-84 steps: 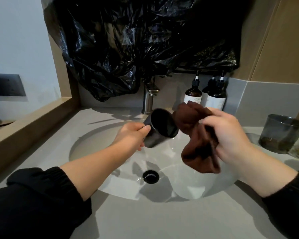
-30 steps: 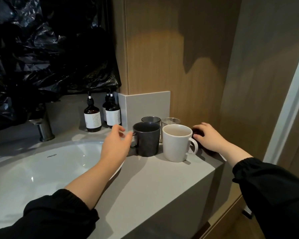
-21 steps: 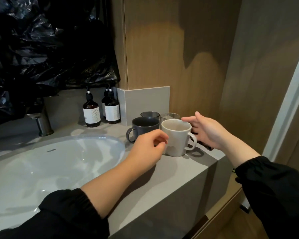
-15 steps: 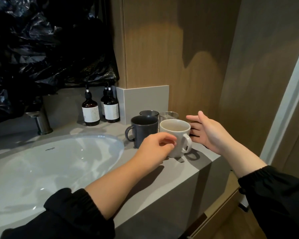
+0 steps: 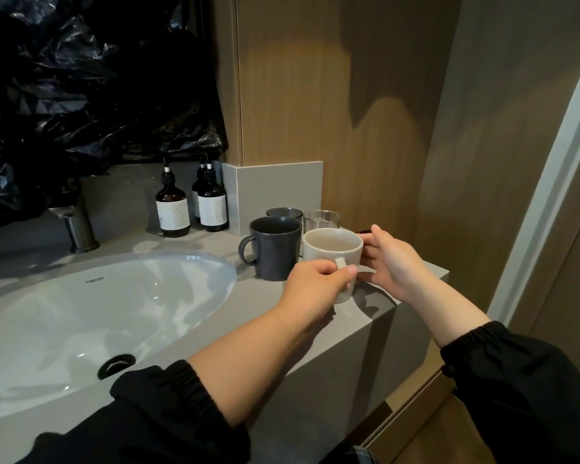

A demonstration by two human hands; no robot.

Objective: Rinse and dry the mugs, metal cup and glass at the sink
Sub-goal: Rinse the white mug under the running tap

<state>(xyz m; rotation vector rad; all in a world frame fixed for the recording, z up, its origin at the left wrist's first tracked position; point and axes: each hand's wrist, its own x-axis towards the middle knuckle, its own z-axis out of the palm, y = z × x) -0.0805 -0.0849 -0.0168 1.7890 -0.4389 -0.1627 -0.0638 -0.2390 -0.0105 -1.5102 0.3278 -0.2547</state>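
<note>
Gripping the handle of the white mug (image 5: 332,247), the left hand (image 5: 315,286) has its thumb on top of the loop and its fingers curled under it. The mug stands at the right of centre in the frame, on the grey counter (image 5: 275,333), near its right-hand edge. The right hand (image 5: 394,262) lies against the mug's far right side. Its fingertips are hidden behind the mug wall, so I cannot tell whether it grips or only touches.

Crowding the mug on its left, just beside it, is the dark mug (image 5: 275,254), handle pointing left. Behind these 2 stand the metal cup (image 5: 283,213) and the glass (image 5: 322,221), side by side against a grey upstand (image 5: 275,192) and the wood panel (image 5: 332,95).

Further left, 3 brown pump bottles (image 5: 173,209) line the back wall beside the tap (image 5: 77,229). The white sink (image 5: 80,306) fills the lower left, and crumpled black plastic (image 5: 80,78) covers the upper left.
</note>
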